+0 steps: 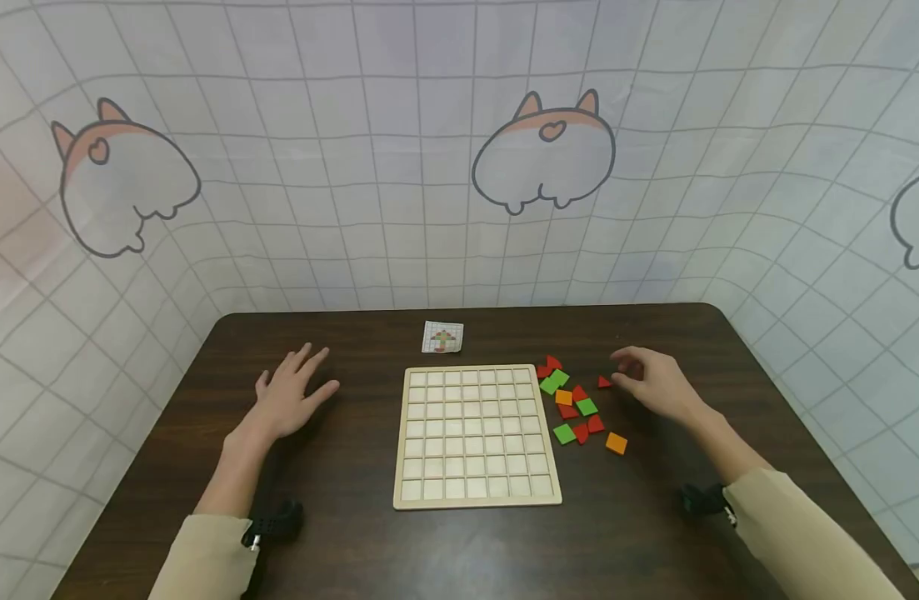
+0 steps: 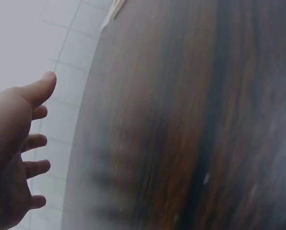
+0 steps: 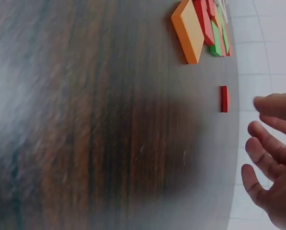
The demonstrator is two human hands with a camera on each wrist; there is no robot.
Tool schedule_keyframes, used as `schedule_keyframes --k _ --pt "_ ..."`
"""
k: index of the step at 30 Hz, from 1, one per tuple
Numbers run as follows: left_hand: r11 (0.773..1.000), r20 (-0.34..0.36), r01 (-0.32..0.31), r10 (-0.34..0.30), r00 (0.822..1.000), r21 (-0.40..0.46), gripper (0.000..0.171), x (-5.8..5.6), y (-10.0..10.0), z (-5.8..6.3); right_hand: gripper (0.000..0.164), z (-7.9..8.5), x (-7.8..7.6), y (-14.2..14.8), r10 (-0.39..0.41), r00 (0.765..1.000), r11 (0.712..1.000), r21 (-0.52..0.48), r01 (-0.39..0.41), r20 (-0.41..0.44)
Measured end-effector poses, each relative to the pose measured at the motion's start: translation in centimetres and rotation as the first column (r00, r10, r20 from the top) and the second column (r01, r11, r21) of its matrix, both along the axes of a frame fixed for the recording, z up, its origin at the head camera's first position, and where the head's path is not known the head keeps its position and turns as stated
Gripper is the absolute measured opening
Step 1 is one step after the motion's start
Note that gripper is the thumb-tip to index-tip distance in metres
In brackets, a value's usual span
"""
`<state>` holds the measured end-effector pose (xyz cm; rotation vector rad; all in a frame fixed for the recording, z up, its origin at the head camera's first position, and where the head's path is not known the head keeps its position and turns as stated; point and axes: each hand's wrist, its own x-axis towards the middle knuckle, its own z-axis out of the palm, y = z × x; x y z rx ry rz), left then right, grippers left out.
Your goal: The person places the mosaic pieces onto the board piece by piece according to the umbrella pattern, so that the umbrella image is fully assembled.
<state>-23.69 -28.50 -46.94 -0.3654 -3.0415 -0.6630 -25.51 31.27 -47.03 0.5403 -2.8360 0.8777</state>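
My left hand (image 1: 285, 398) is spread over the left side of the dark table, fingers straight and holding nothing; the left wrist view shows the same hand (image 2: 13, 148) with fingers apart. My right hand (image 1: 657, 382) hovers at the right, its fingers loosely bent with nothing between them. Just left of its fingertips lies a small red triangle (image 1: 604, 382), seen edge-on in the right wrist view as a red piece (image 3: 224, 99). A wooden grid board (image 1: 474, 505) with pale square cells lies in the middle. Between board and right hand are several red triangles (image 1: 567, 412), green squares (image 1: 565, 434) and orange squares (image 1: 616, 443).
A small printed card (image 1: 442, 337) with a coloured pattern on a grid lies behind the board. The dark wooden table (image 1: 339, 542) ends at a white gridded curtain (image 1: 399, 208) with animal drawings. Dark wrist devices (image 1: 702, 500) sit at both cuffs.
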Motion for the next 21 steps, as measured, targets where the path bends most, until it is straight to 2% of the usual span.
schedule_keyframes --k 4,12,17,21 --pt "0.997 -0.025 0.050 -0.048 0.999 0.064 0.070 0.2 1.3 0.1 0.028 -0.1 -0.4 -0.2 0.001 0.997 1.000 -0.012 0.000 0.075" --pt "0.979 0.003 0.145 -0.147 0.989 0.144 0.069 0.8 3.6 -0.2 0.024 -0.8 -1.2 -0.4 0.004 0.986 1.000 -0.022 0.000 0.164" --pt "0.968 0.024 0.207 -0.213 0.977 0.140 0.072 1.2 5.2 -0.2 0.023 -0.9 -1.7 -0.5 0.005 0.980 0.999 -0.033 0.001 0.198" --pt "0.957 0.070 0.267 -0.276 0.959 0.111 0.076 1.8 6.4 -0.4 0.022 -1.1 -1.7 -0.7 0.008 0.977 1.000 -0.019 -0.004 0.215"
